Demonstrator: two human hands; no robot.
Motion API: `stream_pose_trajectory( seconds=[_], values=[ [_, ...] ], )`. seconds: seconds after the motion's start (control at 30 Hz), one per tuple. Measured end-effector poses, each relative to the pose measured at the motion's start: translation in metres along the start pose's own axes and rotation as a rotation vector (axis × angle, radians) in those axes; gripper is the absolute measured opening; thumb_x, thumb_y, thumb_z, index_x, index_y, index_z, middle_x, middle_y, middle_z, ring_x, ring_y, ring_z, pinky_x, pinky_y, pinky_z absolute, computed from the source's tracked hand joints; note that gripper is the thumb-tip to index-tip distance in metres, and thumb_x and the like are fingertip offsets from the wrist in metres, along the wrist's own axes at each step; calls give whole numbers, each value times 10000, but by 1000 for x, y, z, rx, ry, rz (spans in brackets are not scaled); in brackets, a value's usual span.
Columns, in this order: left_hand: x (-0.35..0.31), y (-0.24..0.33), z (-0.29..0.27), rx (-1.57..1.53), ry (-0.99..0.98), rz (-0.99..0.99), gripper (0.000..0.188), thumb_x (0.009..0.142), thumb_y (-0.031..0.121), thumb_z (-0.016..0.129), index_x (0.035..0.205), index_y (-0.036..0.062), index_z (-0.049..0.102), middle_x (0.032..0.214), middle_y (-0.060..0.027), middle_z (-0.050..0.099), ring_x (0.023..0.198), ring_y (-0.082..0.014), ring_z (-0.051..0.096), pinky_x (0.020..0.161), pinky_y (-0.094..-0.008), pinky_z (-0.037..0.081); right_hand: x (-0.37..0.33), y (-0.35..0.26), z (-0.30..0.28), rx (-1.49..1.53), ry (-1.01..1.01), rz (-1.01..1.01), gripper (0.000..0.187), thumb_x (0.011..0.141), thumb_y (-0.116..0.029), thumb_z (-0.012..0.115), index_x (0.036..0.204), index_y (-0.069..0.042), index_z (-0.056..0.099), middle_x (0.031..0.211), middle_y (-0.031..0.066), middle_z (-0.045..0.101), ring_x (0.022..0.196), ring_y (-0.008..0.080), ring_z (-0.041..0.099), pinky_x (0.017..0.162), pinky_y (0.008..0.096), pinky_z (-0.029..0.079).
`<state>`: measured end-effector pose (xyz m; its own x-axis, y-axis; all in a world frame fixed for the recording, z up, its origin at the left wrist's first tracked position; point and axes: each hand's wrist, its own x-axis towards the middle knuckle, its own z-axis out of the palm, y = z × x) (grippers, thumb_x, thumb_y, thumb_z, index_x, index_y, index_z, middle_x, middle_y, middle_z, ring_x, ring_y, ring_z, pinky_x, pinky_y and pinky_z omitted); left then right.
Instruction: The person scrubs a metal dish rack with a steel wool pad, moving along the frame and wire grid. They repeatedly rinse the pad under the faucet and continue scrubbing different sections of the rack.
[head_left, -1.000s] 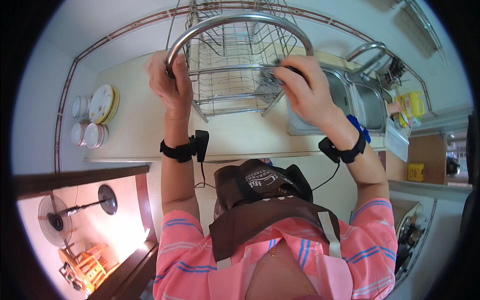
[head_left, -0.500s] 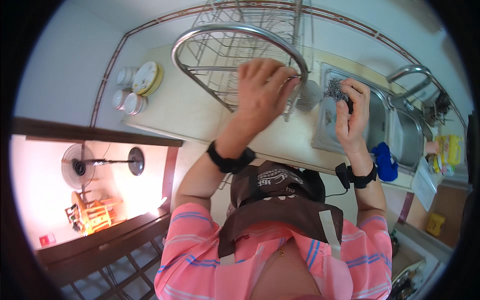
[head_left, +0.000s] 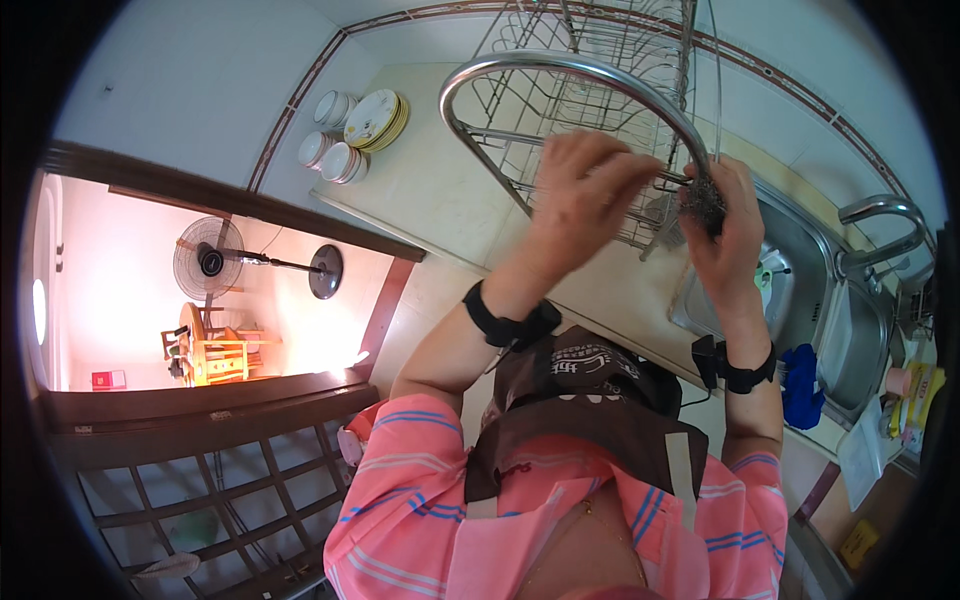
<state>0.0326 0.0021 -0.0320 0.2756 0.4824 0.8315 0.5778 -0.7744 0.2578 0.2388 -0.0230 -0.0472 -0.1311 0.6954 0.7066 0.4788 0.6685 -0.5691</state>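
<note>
A metal wire dish rack (head_left: 575,62) with a thick curved tube along its near end stands on the counter. My left hand (head_left: 590,205) is slightly blurred, its fingers bent around the rack's crossbar. In my right hand (head_left: 738,235) is a steel wool scourer (head_left: 704,206), pressed against the right end of the curved tube. Fingers and thumb close round the scourer from its right and near side.
To the right is a steel sink (head_left: 790,262) with a curved faucet (head_left: 885,212). A blue cloth (head_left: 801,388) hangs at its front edge. Stacked plates (head_left: 375,120) and bowls (head_left: 342,162) stand on the counter's left. Beyond a doorway is a standing fan (head_left: 210,260).
My right hand has brought the scourer from above the sink leftward onto the rack's tube. My left hand stays at the crossbar. The whole view has shifted and turned a little.
</note>
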Motion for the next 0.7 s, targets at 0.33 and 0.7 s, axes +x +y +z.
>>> stream_pose_trajectory(
  seconds=[0.33,0.7],
  values=[
    [-38,-83,-86,329,352,-148,444,820,-16,804,1228,69,651,914,-32,665,945,-215,631,844,-373,490,4,0,0,-4,24,82,386,824,-36,669,1199,26,602,1027,150,619,916,291,621,831,370,508],
    [-49,-27,-38,-462,-99,-415,294,1018,11,568,1305,32,507,894,-108,722,730,-162,718,629,-308,549,-35,-17,-34,-106,563,449,638,939,-182,779,1429,-6,411,1321,159,489,1177,237,517,1005,340,434]
  ],
)
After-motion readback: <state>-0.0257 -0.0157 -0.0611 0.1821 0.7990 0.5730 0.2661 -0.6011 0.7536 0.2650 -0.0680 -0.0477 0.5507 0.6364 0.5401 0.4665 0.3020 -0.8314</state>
